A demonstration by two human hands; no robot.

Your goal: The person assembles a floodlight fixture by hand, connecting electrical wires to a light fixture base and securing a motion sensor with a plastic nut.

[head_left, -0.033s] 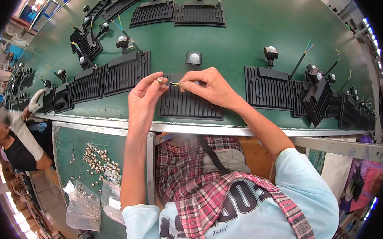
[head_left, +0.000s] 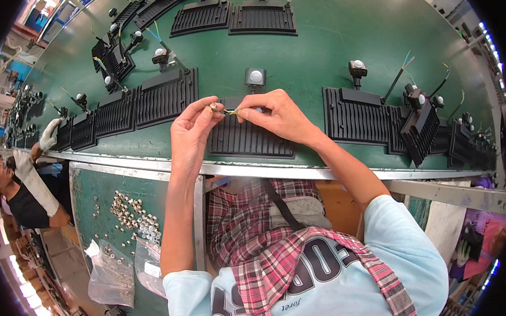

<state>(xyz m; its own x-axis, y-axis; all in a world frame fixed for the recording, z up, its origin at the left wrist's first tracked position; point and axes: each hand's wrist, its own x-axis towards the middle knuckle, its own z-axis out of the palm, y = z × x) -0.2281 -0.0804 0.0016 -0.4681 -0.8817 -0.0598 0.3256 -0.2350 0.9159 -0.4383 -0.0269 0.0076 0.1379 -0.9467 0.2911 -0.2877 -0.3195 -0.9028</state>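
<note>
My left hand (head_left: 193, 127) is closed, pinching a small shiny metal cable-gland nut (head_left: 214, 107) between thumb and fingertips. Just right of it, my right hand (head_left: 273, 115) pinches thin yellow, green and blue wires (head_left: 230, 111), whose ends point toward the nut. Whether the wire tips are inside the nut is too small to tell. Both hands hover over a black finned floodlight housing (head_left: 252, 138) lying near the table's front edge. A sensor with a white dome (head_left: 255, 76) stands at its far side. The cable behind the wires is hidden by my right hand.
More finned housings (head_left: 167, 96) with sensors and upright cables line the green table (head_left: 259, 49) left, right (head_left: 356, 115) and far. On a lower surface at left lie loose metal nuts (head_left: 124, 209) and plastic bags (head_left: 110, 274). A gloved co-worker (head_left: 35, 198) stands at far left.
My left hand has shifted slightly right, bringing the nut closer to the wires. My right hand keeps its place. The co-worker's head and gloved hand have moved a little.
</note>
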